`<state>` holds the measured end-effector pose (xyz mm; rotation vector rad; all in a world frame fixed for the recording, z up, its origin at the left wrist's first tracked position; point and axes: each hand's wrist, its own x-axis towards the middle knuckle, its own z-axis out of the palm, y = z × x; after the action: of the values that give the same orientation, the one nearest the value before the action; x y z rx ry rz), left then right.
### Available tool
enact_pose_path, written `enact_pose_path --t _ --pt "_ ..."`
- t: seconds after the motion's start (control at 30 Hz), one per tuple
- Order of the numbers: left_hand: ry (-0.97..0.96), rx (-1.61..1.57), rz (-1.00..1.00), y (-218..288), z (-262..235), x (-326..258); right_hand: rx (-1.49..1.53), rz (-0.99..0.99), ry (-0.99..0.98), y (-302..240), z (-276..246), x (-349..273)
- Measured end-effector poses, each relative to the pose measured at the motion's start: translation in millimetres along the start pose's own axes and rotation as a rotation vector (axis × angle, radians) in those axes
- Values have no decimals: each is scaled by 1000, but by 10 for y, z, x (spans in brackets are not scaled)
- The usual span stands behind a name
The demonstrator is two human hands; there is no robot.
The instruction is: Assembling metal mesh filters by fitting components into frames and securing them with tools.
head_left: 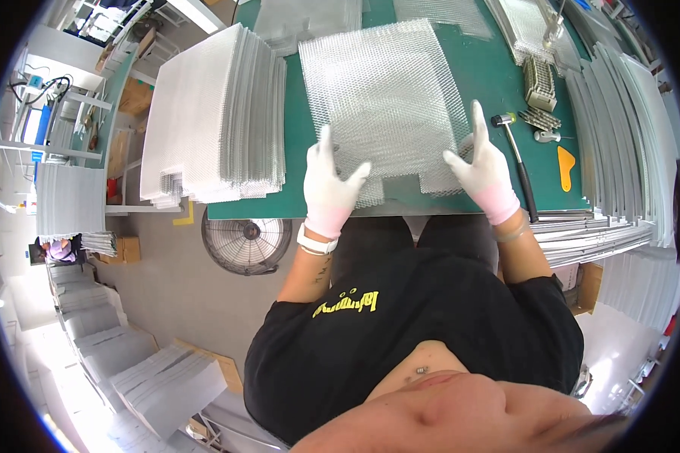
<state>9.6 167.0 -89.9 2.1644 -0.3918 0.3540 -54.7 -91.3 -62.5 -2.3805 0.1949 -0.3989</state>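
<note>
A silvery expanded-metal mesh sheet point(389, 98) with a notched near edge lies in front of me on the green table point(295, 136). Another mesh layer shows from under it, slightly turned. My left hand point(331, 185), in a white glove with a pink cuff, is at the sheet's near left corner, index finger stretched forward and thumb spread inward. At the near right edge is my right hand point(482, 172), gloved alike, its index finger and thumb wide apart. The other fingers of both hands are partly hidden by the mesh.
A tall stack of mesh sheets point(211, 113) stands left, with more sheets point(619, 136) along the right. Right of my hands lie a hammer point(517, 158), an orange scraper point(566, 167) and a metal block point(539, 83). A floor fan point(249, 240) stands below the table's front edge.
</note>
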Motion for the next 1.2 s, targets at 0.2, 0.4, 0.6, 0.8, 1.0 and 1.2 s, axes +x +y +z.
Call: enact_pose_path --t 0.2,0.4,0.6,0.8,1.0,1.2 --pt "-334 547 -82 -251 193 76 -130 112 -113 237 370 34" --pt "-411 571 -139 -304 260 125 -153 70 -92 422 519 -52" --pt "-417 537 -149 -325 259 162 -239 -5 -104 482 512 50" --pt "-400 552 -227 -200 244 292 -349 6 -285 564 142 261" --pt "-542 567 143 -634 232 377 -701 -111 385 1503 -812 547" --pt "-545 542 161 -280 95 -10 -558 156 -134 1870 -1208 741"
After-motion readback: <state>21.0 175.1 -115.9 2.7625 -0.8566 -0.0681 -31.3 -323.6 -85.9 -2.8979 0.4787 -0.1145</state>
